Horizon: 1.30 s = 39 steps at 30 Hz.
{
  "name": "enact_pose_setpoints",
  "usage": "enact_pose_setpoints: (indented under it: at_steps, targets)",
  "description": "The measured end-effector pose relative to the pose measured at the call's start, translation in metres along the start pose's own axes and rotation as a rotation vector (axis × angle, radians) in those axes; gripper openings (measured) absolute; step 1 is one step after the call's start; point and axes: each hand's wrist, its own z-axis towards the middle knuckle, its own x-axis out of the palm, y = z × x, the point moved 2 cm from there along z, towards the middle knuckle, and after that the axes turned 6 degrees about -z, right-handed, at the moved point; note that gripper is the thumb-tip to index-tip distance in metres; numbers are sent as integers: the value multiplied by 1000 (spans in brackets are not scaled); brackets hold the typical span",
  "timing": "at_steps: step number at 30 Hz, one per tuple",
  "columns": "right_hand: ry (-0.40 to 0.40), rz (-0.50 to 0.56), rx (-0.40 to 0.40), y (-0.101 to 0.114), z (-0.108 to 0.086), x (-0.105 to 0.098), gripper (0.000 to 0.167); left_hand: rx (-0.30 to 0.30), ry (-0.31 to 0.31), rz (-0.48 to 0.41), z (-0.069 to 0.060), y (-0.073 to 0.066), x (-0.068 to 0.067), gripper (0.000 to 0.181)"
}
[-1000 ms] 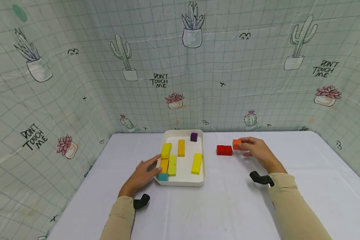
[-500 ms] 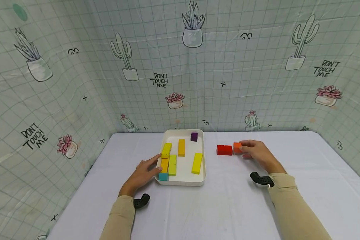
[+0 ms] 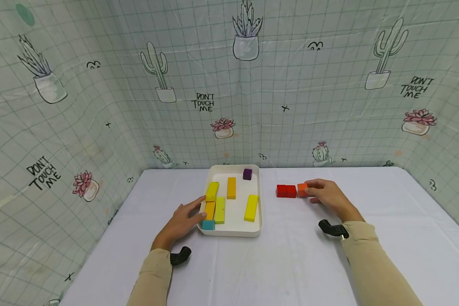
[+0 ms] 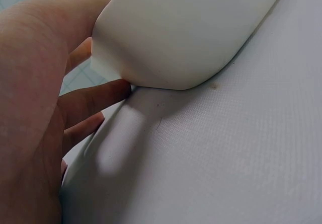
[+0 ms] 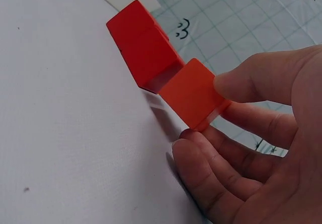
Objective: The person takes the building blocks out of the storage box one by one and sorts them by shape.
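Between thumb and fingers my right hand [image 3: 330,196] pinches an orange block [image 3: 302,190]. In the right wrist view this orange block [image 5: 193,94] is tilted, its corner close to the end of two red blocks [image 5: 146,48]. Those red blocks [image 3: 286,191] sit side by side on the table, right of a white tray [image 3: 233,233]. My left hand [image 3: 181,222] grips the tray's left side, thumb over the rim. From the left wrist, a fingertip [image 4: 121,87] touches the tray's outer wall [image 4: 171,38] near its bottom edge.
Inside the tray lie several yellow and yellow-orange blocks, including a yellow block [image 3: 250,208] at right. A purple cube [image 3: 247,174] sits at the far right corner, a blue block [image 3: 208,225] at the near left. A patterned cloth [image 3: 283,85] rises behind the table.
My right hand has brought the orange block slightly down and nearer the red blocks, and the block has turned a little. The left hand and tray stay put.
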Motion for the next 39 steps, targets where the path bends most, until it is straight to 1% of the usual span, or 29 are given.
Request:
enact_pose_setpoints:
  at_steps: [4, 8, 15, 19, 25, 34, 39]
  targets:
    - [4, -24, -4, -2, 1, 1, 52, 13, 3, 2, 0, 0, 0, 63]
    - [2, -58, 19, -3, 2, 3, 52, 33, 4, -1, 0, 1, 0, 63]
    - [-20, -105, 28, 0, 1, 5, 51, 38, 5, 7, 0, 0, 1, 63]
    - [-32, -130, 39, 0, 1, 7, 50, 30, 10, 0, 0, 0, 1, 63]
    - [-47, -135, 16, 2, 3, 8, 49, 7, 5, -1, 0, 2, 1, 63]
    - [-56, -142, 1, 2, 3, 9, 49, 11, 8, 3, 0, 2, 1, 63]
    - [-67, -115, -21, 2, 2, 6, 50, 29, 10, 3, 1, 2, 0, 63]
